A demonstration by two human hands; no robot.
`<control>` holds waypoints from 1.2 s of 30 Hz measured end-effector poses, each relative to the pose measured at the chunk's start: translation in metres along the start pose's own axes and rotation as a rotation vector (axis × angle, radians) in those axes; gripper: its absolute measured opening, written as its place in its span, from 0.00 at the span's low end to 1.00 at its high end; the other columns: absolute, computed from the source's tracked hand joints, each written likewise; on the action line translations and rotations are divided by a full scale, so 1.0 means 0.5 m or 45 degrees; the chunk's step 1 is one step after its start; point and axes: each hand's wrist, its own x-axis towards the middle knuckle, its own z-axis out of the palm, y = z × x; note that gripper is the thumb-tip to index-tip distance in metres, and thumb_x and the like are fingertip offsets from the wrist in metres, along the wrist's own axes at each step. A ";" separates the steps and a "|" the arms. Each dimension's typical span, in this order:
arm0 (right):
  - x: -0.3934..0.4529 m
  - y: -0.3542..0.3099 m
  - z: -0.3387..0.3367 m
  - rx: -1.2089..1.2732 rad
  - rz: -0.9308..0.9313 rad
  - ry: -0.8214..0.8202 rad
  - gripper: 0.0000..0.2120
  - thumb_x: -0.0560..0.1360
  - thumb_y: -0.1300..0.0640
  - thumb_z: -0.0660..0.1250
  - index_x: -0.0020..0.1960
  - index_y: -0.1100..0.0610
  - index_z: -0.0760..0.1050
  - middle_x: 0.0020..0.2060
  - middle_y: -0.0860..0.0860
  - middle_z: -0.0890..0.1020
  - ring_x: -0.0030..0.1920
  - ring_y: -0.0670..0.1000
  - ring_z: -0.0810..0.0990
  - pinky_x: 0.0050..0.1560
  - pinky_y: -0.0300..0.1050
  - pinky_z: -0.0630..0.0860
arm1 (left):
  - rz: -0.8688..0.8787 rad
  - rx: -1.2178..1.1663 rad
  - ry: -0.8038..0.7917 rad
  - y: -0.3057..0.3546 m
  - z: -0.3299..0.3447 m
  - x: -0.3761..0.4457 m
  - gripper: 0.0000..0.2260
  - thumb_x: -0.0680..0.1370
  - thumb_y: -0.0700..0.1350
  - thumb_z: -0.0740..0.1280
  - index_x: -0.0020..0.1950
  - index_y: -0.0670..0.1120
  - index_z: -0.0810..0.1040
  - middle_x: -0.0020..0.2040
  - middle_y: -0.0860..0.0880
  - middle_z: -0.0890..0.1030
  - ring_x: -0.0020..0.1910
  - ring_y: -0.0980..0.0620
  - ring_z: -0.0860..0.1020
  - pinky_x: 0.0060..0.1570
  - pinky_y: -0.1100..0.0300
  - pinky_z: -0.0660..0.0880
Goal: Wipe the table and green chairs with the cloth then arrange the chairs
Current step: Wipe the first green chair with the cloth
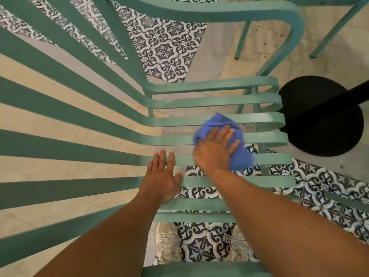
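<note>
A green slatted chair (219, 100) fills the view from above, its backrest slats fanning out to the left and its seat slats running to the right. A crumpled blue cloth (221, 121) lies on the middle seat slats. My right hand (214, 149) presses flat on top of the cloth, fingers spread over it. My left hand (162, 177) rests flat on the seat slats just left of it, fingers apart and holding nothing. The tabletop is out of view.
A round black table base (319, 116) with a dark pole stands right of the seat. Legs of a second green chair (242, 40) show at the top right. Patterned and beige floor tiles lie below, and two light shoes (168, 244) stand under the seat's near edge.
</note>
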 end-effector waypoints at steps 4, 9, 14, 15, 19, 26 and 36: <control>-0.033 -0.199 0.054 -0.004 -0.748 0.002 0.33 0.79 0.53 0.54 0.78 0.57 0.42 0.78 0.56 0.43 0.77 0.59 0.40 0.72 0.64 0.36 | 0.035 0.054 0.007 -0.022 0.030 0.026 0.37 0.73 0.63 0.44 0.79 0.47 0.52 0.80 0.44 0.54 0.78 0.43 0.51 0.76 0.47 0.49; 0.090 -0.049 0.023 -0.346 -0.943 0.155 0.34 0.77 0.58 0.55 0.78 0.54 0.42 0.78 0.51 0.45 0.77 0.55 0.40 0.71 0.64 0.34 | -0.006 -0.048 0.021 -0.011 0.015 0.014 0.35 0.75 0.60 0.39 0.80 0.47 0.40 0.79 0.42 0.40 0.78 0.43 0.39 0.75 0.49 0.40; 0.145 0.286 -0.051 -0.148 -0.262 0.352 0.32 0.75 0.55 0.50 0.78 0.60 0.48 0.78 0.58 0.50 0.77 0.59 0.46 0.73 0.65 0.44 | 0.003 -0.064 0.022 -0.004 -0.001 -0.001 0.30 0.83 0.58 0.44 0.79 0.48 0.36 0.78 0.42 0.35 0.77 0.44 0.35 0.75 0.51 0.37; 0.146 0.313 -0.065 0.002 -0.046 0.368 0.33 0.74 0.54 0.50 0.77 0.62 0.50 0.77 0.60 0.53 0.77 0.62 0.49 0.72 0.65 0.47 | 0.009 -0.040 0.036 -0.005 -0.003 -0.002 0.29 0.83 0.58 0.44 0.79 0.48 0.36 0.78 0.42 0.35 0.77 0.44 0.35 0.74 0.51 0.36; 0.177 0.175 -0.103 0.451 0.560 0.350 0.29 0.80 0.58 0.55 0.77 0.62 0.48 0.78 0.58 0.51 0.77 0.63 0.47 0.74 0.63 0.46 | -0.005 -0.012 0.050 0.005 0.001 -0.007 0.30 0.82 0.59 0.41 0.77 0.48 0.32 0.77 0.42 0.32 0.76 0.44 0.31 0.75 0.50 0.36; 0.128 -0.284 -0.013 0.099 -0.796 -0.086 0.27 0.80 0.51 0.53 0.78 0.52 0.50 0.78 0.49 0.52 0.77 0.54 0.47 0.73 0.61 0.45 | -0.049 0.178 -0.050 0.013 0.000 0.004 0.33 0.82 0.56 0.50 0.79 0.44 0.38 0.78 0.39 0.34 0.76 0.39 0.34 0.75 0.46 0.38; 0.104 0.167 -0.116 0.251 -0.703 0.011 0.25 0.65 0.57 0.56 0.59 0.60 0.79 0.55 0.61 0.80 0.55 0.63 0.77 0.54 0.55 0.74 | -0.071 0.074 -0.113 0.061 -0.082 0.011 0.33 0.81 0.57 0.56 0.80 0.47 0.44 0.80 0.42 0.43 0.78 0.40 0.44 0.74 0.45 0.50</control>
